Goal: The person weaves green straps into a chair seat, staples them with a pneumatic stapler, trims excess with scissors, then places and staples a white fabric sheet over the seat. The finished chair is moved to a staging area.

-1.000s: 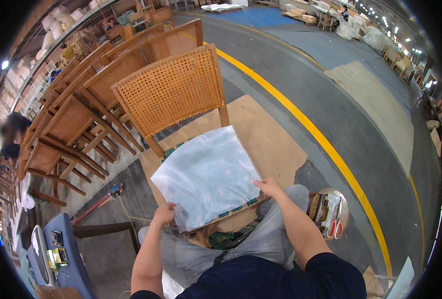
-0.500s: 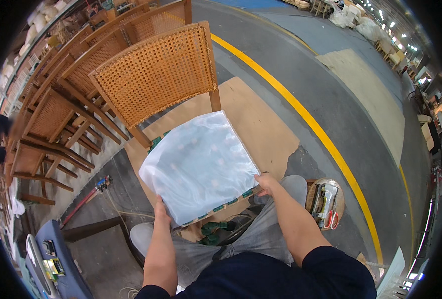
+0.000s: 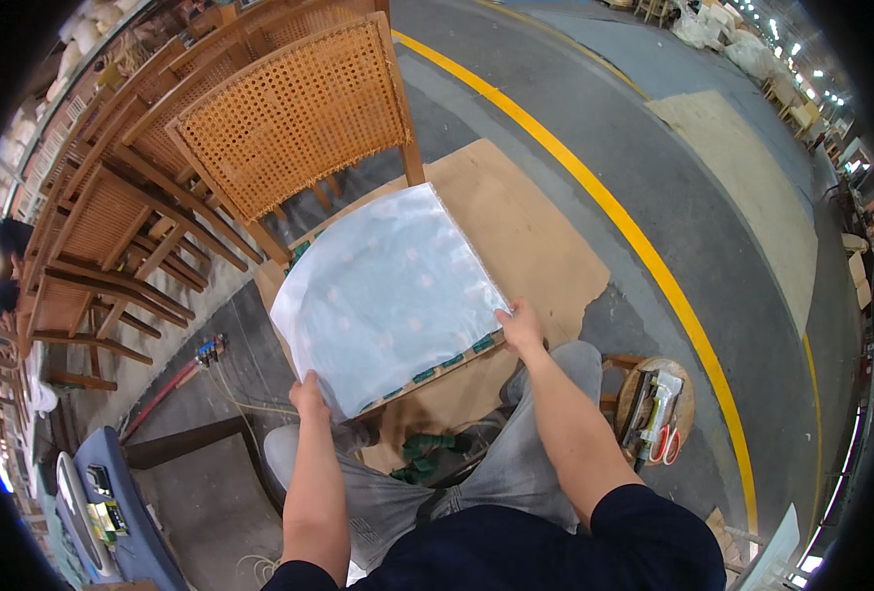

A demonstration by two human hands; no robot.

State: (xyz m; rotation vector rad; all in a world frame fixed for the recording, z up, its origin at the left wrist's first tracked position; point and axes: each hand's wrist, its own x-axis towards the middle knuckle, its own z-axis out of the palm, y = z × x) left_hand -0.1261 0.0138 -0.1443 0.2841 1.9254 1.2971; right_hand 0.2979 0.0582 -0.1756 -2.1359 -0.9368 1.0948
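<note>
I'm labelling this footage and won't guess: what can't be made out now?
Head view: how far the green strips run; the white cloth covers them.
Head view: some fingertips of the left hand, hidden by the hand itself.
Head view: the far-left person, blurred.
Head view: details of the yellow-green item, too small.
</note>
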